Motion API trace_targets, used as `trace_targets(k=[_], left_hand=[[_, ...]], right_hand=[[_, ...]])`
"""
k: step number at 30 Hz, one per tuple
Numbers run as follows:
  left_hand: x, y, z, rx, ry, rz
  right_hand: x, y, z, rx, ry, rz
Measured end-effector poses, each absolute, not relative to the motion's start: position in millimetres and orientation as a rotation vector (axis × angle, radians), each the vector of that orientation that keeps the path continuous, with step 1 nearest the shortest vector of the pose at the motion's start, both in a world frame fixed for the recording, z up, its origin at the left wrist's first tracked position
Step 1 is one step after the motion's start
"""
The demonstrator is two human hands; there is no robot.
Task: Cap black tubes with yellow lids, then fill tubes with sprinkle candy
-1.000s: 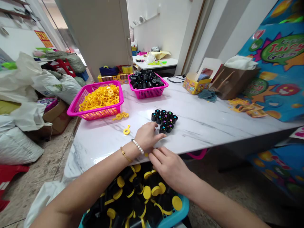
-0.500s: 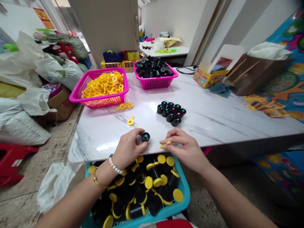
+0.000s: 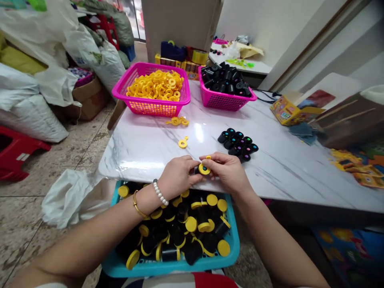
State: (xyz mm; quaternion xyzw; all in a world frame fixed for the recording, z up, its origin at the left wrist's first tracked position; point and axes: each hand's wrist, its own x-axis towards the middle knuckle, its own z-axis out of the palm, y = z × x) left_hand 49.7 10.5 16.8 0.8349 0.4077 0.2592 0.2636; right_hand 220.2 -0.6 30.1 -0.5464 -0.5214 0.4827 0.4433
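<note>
So, in the head view, a small black piece (image 3: 197,171) capped by a yellow ring (image 3: 204,169) is held at centre frame, just over the counter (image 3: 144,148) edge. The left hand (image 3: 180,176) fingers are clamped on the piece, and the right hand (image 3: 229,174) fingers are closed on the ring. The ring is probably best kept square and pressed evenly. A blue basket (image 3: 180,267) is seen below.
</note>
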Motion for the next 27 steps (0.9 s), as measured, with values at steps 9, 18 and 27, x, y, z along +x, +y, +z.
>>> trace_targets(k=[9, 18, 27], left_hand=[[47, 9, 35, 2.086, 1.007, 0.566], [51, 10, 25, 2.166, 1.077, 0.580], [50, 8, 28, 2.117, 1.076, 0.648]], right_hand=[[217, -3, 25, -1.315, -1.346, 1.185], [218, -7, 24, -1.380, -1.382, 1.039], [217, -7, 22, -1.381, -1.429, 1.041]])
